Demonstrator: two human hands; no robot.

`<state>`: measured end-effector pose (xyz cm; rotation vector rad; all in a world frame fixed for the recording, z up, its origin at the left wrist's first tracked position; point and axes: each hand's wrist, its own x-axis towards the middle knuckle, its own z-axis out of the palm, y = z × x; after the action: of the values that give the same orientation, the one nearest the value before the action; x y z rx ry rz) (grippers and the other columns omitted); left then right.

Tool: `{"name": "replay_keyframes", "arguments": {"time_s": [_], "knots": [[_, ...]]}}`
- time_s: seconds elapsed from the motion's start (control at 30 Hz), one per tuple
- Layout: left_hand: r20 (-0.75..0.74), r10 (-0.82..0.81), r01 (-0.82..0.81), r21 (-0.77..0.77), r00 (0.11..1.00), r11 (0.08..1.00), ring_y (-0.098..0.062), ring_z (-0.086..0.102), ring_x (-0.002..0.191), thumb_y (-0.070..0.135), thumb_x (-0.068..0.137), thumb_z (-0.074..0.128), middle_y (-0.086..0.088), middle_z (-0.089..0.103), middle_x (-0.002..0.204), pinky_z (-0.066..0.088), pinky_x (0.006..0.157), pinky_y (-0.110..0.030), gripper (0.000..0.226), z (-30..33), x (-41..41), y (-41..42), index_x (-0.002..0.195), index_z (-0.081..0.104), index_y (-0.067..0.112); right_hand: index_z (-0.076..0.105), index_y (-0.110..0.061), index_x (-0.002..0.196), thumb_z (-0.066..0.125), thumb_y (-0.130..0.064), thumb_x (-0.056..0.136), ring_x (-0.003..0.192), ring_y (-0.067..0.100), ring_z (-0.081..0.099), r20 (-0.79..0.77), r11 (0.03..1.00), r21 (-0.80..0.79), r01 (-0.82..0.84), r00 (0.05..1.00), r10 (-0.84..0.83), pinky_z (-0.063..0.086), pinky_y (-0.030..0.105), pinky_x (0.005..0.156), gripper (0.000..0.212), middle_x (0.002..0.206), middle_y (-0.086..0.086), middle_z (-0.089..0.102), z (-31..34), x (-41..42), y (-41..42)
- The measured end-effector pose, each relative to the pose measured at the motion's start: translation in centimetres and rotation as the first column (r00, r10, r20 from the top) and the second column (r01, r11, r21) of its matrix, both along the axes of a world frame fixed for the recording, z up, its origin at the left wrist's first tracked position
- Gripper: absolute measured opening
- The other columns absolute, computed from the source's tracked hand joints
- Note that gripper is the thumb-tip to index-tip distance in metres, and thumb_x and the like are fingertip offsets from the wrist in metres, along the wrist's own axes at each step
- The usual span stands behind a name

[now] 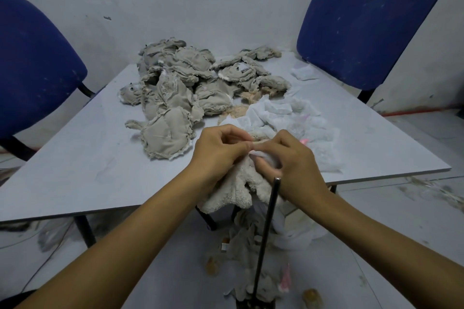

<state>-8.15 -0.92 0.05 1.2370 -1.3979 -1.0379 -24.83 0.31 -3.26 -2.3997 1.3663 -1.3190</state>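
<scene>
Left hand (221,152): pinching top edge of cream fleece piece (236,190), fingers curled and clamped on fabric, centre of frame.
Right hand (297,165): gripping same edge just beside left hand, fingers closed on fabric.
Cream fleece piece: hanging over near edge of table (75,170), lower centre.
Metal rod (267,233): standing below right hand, tilting slightly.
Grey fabric pile (175,88): lying on table, upper centre.
White fabric (288,115): lying just right of pile.

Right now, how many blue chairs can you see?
2. The left chair stands beside the table on the left; the right chair stands at its far right corner. More could be out of view.
</scene>
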Motion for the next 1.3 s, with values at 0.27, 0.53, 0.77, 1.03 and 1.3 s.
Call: {"name": "replay_keyframes", "arguments": {"time_s": [0.27,0.53,0.77,1.03,1.3], "knots": [[-0.109,0.027,-0.019,0.082,0.994,0.996,-0.008,0.058,0.052,-0.002,0.082,0.074,0.003,0.066,0.059,0.047,0.05,-0.019,0.011,0.4,-0.2,-0.2,0.08,0.071,0.008,0.072,-0.013,0.106,0.075,-0.021,0.088,0.071,0.021,0.056,-0.031,0.999,-0.045,0.004,0.999,-0.005,0.05,0.039,0.053,0.02,0.093,0.005,0.057,-0.5,0.0,0.3],[-0.032,0.087,-0.085,0.049,0.996,0.995,-0.009,0.064,0.061,0.004,0.081,0.077,-0.003,0.071,0.069,0.048,0.057,-0.021,0.009,-0.2,-0.7,-0.3,0.08,0.074,0.012,0.075,-0.025,0.112,0.067,-0.032,0.093,0.068,0.013,0.044,-0.043,0.991,0.054,0.121,0.992,-0.119,0.04,0.032,0.054,0.021,0.085,-0.005,0.041,-0.2,0.8,-0.4],[-0.088,0.12,-0.116,0.051,0.989,0.992,-0.007,0.064,0.058,0.002,0.079,0.078,-0.002,0.071,0.066,0.048,0.053,-0.017,0.012,0.3,-0.4,-0.8,0.076,0.074,0.013,0.061,-0.024,0.126,0.061,-0.028,0.092,0.091,0.011,0.059,-0.099,0.996,0.073,-0.054,0.993,0.061,0.051,0.033,0.065,0.034,0.115,-0.009,0.062,-0.5,0.1,0.0],[0.092,0.117,-0.115,-0.027,0.989,0.993,-0.024,0.069,0.074,0.008,0.08,0.077,-0.003,0.073,0.073,0.056,0.073,-0.037,0.011,0.9,0.8,-0.6,0.076,0.074,0.018,0.028,-0.047,0.139,0.037,-0.034,0.098,0.095,0.014,0.048,-0.277,0.953,0.276,-0.124,0.939,0.202,0.046,0.038,0.07,0.044,0.106,-0.026,0.05,0.3,-0.2,0.0],[0.675,0.066,-0.142,0.057,0.735,0.988,-0.018,0.027,0.107,0.062,0.089,0.046,0.004,0.033,0.113,0.027,0.09,-0.04,0.028,-0.1,-1.5,0.2,0.112,0.047,0.046,0.068,-0.017,0.106,0.05,-0.003,0.094,0.079,0.002,0.054,0.109,0.954,0.294,-0.052,0.994,0.021,0.039,0.02,0.074,0.026,0.1,-0.005,0.064,1.2,-0.3,-1.3]]}}
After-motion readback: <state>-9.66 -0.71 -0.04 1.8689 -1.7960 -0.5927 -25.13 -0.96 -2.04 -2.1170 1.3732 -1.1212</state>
